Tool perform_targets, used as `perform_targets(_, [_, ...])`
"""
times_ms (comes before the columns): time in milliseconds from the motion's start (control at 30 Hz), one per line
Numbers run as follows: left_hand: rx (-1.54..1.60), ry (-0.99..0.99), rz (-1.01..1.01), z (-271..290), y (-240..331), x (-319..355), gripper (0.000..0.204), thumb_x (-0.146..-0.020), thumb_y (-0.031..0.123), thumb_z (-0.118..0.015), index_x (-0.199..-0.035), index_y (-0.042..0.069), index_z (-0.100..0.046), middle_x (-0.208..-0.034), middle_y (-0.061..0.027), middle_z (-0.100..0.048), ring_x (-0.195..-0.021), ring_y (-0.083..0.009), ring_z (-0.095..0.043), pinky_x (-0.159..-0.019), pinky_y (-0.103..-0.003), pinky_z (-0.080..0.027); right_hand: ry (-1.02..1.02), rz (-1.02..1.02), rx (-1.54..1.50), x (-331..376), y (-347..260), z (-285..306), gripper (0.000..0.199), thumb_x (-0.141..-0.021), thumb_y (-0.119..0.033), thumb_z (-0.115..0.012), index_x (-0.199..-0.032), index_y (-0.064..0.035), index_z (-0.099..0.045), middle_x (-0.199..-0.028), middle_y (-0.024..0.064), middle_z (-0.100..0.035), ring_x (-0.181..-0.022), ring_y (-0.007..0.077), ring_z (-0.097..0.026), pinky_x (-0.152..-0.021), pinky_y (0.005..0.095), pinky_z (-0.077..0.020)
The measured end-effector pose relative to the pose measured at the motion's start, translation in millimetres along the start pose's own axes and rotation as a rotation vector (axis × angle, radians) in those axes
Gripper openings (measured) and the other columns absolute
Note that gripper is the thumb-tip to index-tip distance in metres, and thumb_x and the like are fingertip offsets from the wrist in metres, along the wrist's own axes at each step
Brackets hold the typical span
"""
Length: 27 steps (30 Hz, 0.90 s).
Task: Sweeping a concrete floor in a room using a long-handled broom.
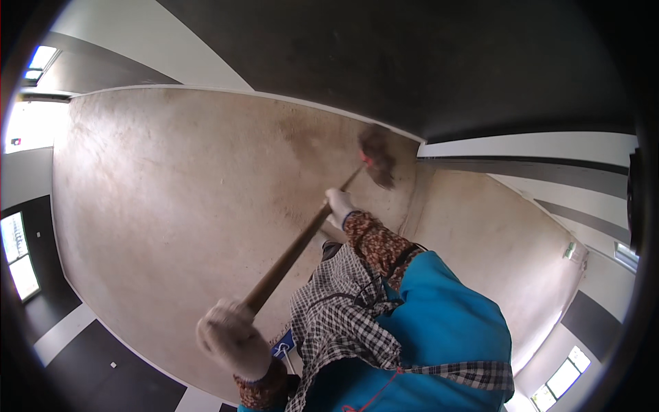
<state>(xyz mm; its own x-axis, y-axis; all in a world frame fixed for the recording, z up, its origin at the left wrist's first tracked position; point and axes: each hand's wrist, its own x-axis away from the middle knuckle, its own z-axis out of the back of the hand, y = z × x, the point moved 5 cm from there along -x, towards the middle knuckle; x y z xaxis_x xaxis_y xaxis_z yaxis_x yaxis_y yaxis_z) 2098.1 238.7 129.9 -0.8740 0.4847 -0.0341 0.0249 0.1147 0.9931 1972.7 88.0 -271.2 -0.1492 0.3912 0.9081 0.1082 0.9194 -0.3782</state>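
A long wooden-handled broom (pixel 285 259) runs slantwise from the lower left toward the far wall. My left hand (pixel 233 338), in a pale work glove, is wrapped round its upper end and looks slightly blurred. Farther down the handle, my right hand (pixel 338 207) grips it, also gloved in white. The dark broom head (pixel 379 165), with a reddish part where the handle joins, is smeared by motion over the floor close to the wall's base.
The dusty beige floor (pixel 171 185) carries brownish marks. A black wall (pixel 412 62) with a pale skirting rises at the far side and ends in a corner near the broom head. Windows (pixel 19 254) show at the left. A checked apron (pixel 350 309) hangs before me.
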Motion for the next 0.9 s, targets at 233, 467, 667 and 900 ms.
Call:
perform_targets(233, [0.201,-0.105,-0.182,45.4,87.5,11.0,0.039,-0.096,0.016,-0.055,-0.060,0.009,-0.041,-0.049,-0.0011,-0.041,-0.042,-0.0114,-0.041,-0.038,-0.025,-0.033,-0.173,-0.130,-0.026,101.5,8.6,-60.3,0.017,-0.089,-0.021,-0.059,-0.089,-0.0061,-0.049,-0.070,0.0042,-0.054,-0.052,0.0140,-0.054,-0.033,0.0263,-0.0348])
perform_targets(467, [0.151,-0.187,0.162,-5.5,-20.1,-6.8,0.038,-0.096,0.019,-0.053,-0.061,0.007,-0.044,-0.052,-0.0045,-0.045,-0.051,-0.0207,-0.047,-0.051,-0.034,-0.040,0.031,-0.151,-0.264,51.1,-7.6,73.7,0.011,-0.089,-0.014,-0.051,-0.087,-0.0045,-0.047,-0.075,0.0066,-0.052,-0.064,0.0178,-0.057,-0.056,0.0307,-0.0498])
perform_targets(667, [-0.044,-0.027,0.060,20.5,14.5,-1.1,0.042,-0.097,0.025,-0.054,-0.060,0.008,-0.044,-0.053,-0.0050,-0.046,-0.053,-0.0197,-0.048,-0.051,-0.033,-0.040,-0.093,-0.141,-0.028,3.5,16.8,-31.8,0.012,-0.092,-0.014,-0.048,-0.081,-0.0108,-0.043,-0.062,-0.0003,-0.046,-0.050,0.0135,-0.046,-0.051,0.0311,-0.0443])
perform_targets(900, [-0.135,0.064,-0.346,65.6,78.8,0.1,0.038,-0.095,0.020,-0.056,-0.060,0.013,-0.040,-0.052,-0.0007,-0.042,-0.048,-0.0153,-0.040,-0.047,-0.028,-0.035,-0.384,-0.145,0.188,61.6,42.5,-198.1,0.015,-0.088,-0.012,-0.055,-0.078,-0.0077,-0.046,-0.065,0.0045,-0.052,-0.052,0.0153,-0.055,-0.038,0.0297,-0.0406])
